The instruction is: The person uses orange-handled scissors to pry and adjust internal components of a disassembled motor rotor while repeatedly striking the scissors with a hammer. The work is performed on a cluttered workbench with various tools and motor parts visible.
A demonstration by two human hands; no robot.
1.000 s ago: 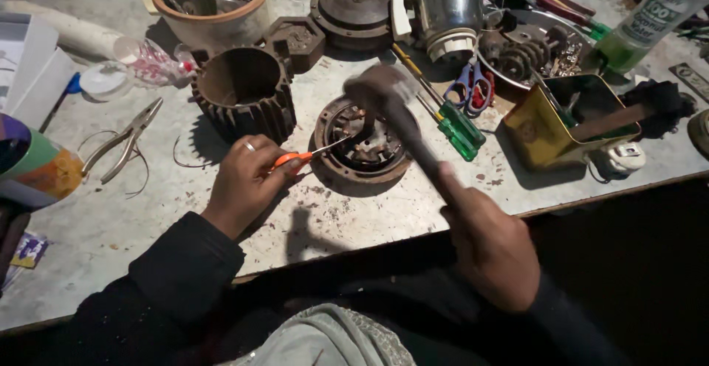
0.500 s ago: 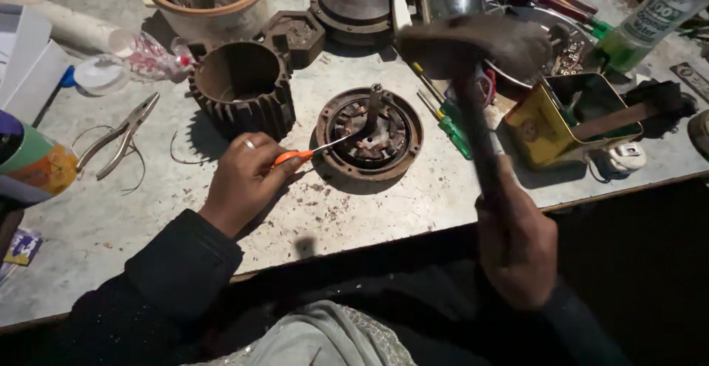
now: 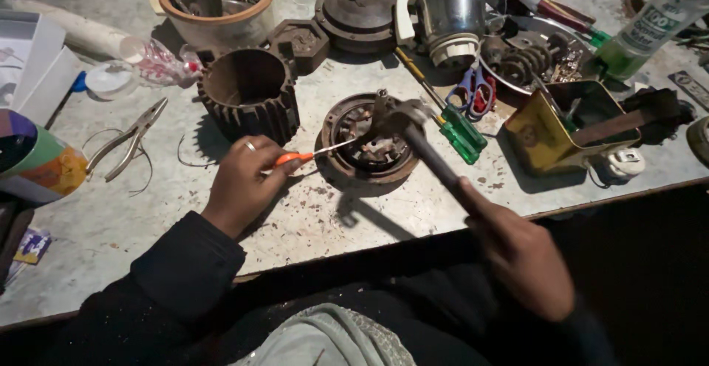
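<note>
At the centre of the grey worktop (image 3: 148, 218) lies a round, rusty motor end plate (image 3: 371, 144), flat and just right of a ribbed cylindrical motor housing (image 3: 249, 93). An orange-handled screwdriver (image 3: 310, 155) points into the plate from the left; the left hand (image 3: 247, 181), a ring on one finger, is closed around the orange handle. A hammer (image 3: 413, 133) has its blurred head over the plate's upper middle, at the screwdriver's tip; whether it touches cannot be told. Its dark handle slants down to the right hand (image 3: 521, 251), which is clenched around the handle's end. Beside the plate to the right lie two green-handled screwdrivers (image 3: 461, 133), then scissors (image 3: 476, 93) and a yellow tin (image 3: 561, 126). Well to the left rest pliers (image 3: 129, 138) on the worktop; behind the housing stands a bowl (image 3: 214, 22) of parts.
</note>
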